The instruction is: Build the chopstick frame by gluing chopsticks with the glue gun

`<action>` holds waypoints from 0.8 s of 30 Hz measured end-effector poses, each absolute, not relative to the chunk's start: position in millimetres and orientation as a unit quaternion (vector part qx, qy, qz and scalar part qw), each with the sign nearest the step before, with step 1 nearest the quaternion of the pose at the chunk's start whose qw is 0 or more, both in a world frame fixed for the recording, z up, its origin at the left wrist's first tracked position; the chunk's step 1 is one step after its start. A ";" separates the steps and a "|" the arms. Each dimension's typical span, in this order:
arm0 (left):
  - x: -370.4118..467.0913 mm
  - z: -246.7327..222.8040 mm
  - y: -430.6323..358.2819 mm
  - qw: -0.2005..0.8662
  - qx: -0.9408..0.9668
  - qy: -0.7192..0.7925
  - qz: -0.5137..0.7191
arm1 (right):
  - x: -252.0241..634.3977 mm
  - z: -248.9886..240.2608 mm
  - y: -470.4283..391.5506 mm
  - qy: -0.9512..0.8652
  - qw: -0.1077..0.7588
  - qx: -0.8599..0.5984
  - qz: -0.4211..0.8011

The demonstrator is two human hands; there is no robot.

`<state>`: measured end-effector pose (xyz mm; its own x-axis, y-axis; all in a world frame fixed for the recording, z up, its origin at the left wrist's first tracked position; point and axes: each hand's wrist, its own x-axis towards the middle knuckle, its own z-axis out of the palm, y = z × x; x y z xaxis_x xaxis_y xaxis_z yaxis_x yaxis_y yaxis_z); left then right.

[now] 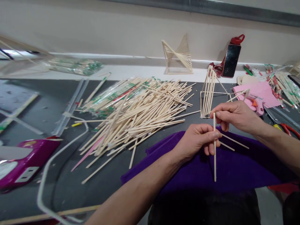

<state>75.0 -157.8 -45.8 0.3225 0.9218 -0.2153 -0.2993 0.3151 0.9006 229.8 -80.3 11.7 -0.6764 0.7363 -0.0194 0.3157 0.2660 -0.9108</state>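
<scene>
A thin round wooden chopstick (215,168) stands nearly upright in my left hand (202,139), pinched between thumb and fingers. My right hand (234,116) is closed at its top end, thumb and fingertips against the wood. Two more chopsticks (234,140) slant out to the right just below my hands, over a purple cloth (187,175). Right behind my hands is a small frame of joined chopsticks (209,93), with several standing in a row. To the left lies a large heap of loose chopsticks (150,115).
Wrapped chopstick packs (105,101) lie behind the heap. A finished-looking twisted stick model (179,56) stands on the ledge, near a phone (231,61) leaning upright. Pink paper (264,90) and red-handled scissors (289,128) are at right, a magenta device (25,162) and white cable (47,175) at left.
</scene>
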 end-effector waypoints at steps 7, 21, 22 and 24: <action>71.1 -46.6 -160.1 0.773 0.391 0.308 0.394 | 234.2 6.0 -82.8 -0.770 0.207 -0.342 0.497; 67.5 -49.7 -159.6 0.790 0.386 0.302 0.368 | 284.7 37.0 -77.0 -0.772 0.389 -0.420 0.276; 67.7 -50.0 -159.4 0.786 0.385 0.308 0.372 | 289.6 41.5 -71.7 -0.755 0.422 -0.417 0.279; 68.1 -50.6 -159.1 0.778 0.385 0.320 0.379 | 299.7 51.0 -52.3 -0.722 0.491 -0.408 0.269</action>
